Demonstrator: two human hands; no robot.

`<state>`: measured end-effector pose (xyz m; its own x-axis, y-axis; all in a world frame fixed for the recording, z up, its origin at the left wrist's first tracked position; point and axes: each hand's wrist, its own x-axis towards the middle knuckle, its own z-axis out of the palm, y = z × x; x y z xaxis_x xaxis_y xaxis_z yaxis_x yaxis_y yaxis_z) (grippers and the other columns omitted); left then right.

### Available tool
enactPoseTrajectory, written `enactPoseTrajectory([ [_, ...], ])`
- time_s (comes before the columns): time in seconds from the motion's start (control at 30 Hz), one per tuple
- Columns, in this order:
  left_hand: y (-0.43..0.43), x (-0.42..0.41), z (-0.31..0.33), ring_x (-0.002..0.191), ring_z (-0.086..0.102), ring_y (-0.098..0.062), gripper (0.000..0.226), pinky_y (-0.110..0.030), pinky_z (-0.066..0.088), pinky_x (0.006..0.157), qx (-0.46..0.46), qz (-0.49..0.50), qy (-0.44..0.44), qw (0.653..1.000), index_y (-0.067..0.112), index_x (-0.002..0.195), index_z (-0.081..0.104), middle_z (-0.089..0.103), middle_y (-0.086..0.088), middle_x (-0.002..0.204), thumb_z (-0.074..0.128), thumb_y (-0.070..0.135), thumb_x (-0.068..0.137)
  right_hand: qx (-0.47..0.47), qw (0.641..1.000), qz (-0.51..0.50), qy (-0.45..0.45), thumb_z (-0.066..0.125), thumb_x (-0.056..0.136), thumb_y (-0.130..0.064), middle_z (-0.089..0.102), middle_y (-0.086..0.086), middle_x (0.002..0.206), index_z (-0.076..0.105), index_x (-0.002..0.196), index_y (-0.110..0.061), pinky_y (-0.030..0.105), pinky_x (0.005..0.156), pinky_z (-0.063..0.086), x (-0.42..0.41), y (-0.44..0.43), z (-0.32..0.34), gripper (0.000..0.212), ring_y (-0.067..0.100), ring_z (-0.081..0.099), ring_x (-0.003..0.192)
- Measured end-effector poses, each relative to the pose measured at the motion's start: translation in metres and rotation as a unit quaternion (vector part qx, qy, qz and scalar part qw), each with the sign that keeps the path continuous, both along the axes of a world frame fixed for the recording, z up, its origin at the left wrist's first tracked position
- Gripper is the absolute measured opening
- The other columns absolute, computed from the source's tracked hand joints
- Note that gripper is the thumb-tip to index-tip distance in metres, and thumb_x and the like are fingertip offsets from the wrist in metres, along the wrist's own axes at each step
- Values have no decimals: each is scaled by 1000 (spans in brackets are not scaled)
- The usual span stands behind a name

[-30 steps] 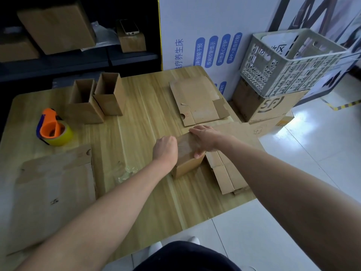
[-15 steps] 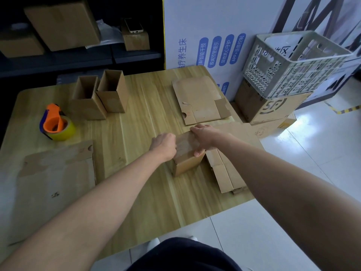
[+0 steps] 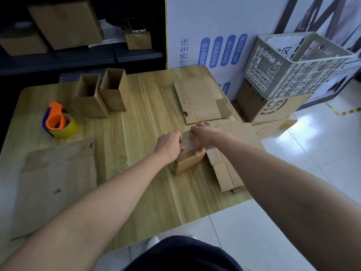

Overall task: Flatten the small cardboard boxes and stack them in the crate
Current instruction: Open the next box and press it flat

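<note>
Mid-flatten on one box (image 3: 187, 162), right-centre on table (image 3: 146, 118); left hand (image 3: 169, 142) at the taped seam, right hand (image 3: 205, 134) over far edge, both close together, clamped on its top; next probably peeling seam open, then squashing flat; crate (image 3: 293, 75) off right.

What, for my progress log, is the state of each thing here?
small box: unflattened, top closed, held by left hand and right hand.
two back boxes: upright, open-topped, unflattened.
flattened boxes: lying flat on table.
crate: upright atop a large carton, off the table.
tape dispenser: lying idle on table.
</note>
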<state>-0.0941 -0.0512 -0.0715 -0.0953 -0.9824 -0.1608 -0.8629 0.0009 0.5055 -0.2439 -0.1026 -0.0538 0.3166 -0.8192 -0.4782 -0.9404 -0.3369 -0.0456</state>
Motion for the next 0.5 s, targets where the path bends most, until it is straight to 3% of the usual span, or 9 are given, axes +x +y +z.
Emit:
enactPoseTrajectory([
  [0.17, -7, -11, 3, 101, 59, -26, 7, -33, 45, 82, 18, 50, -22, 998, 14, 94, 64, 67, -7, 105, 60, 15, 89, 3, 1000, -6, 0, 82, 66, -42, 33, 2, 148, 30, 146, -22, 51, 109, 26, 0, -1, 0, 97, 31, 20, 140],
  [0.33, -1, -10, -3, 106, 45, -21, 13, -37, 33, 88, 19, -26, -35, 999, 21, 82, 50, 56, -1, 108, 52, 13, 93, -1, 1000, -8, 3, 82, 65, -43, 34, 2, 147, 30, 146, -22, 50, 109, 25, -2, 2, 0, 98, 30, 21, 138],
  [0.37, 2, -4, -4, 104, 43, -19, 17, -37, 32, 89, 27, -33, -1, 999, 21, 79, 48, 52, 1, 107, 53, 12, 92, 0, 1000, -9, 0, 82, 65, -43, 34, 2, 148, 30, 146, -23, 50, 110, 24, -3, 2, 0, 99, 30, 20, 139],
  [0.43, 7, 8, -3, 95, 46, -17, 26, -33, 35, 87, 62, -22, 148, 987, 21, 73, 46, 53, -2, 102, 53, 5, 92, 4, 1000, -9, -5, 82, 65, -43, 31, 1, 150, 28, 147, -23, 50, 111, 23, -2, 1, 0, 101, 30, 18, 141],
  [0.5, 13, 14, 2, 81, 54, -12, 30, -27, 40, 78, 97, 10, 302, 948, 17, 71, 44, 58, -8, 83, 49, -3, 93, 6, 1000, -6, -3, 82, 65, -43, 30, 0, 151, 26, 148, -24, 51, 111, 24, -1, -1, 0, 102, 30, 17, 141],
])
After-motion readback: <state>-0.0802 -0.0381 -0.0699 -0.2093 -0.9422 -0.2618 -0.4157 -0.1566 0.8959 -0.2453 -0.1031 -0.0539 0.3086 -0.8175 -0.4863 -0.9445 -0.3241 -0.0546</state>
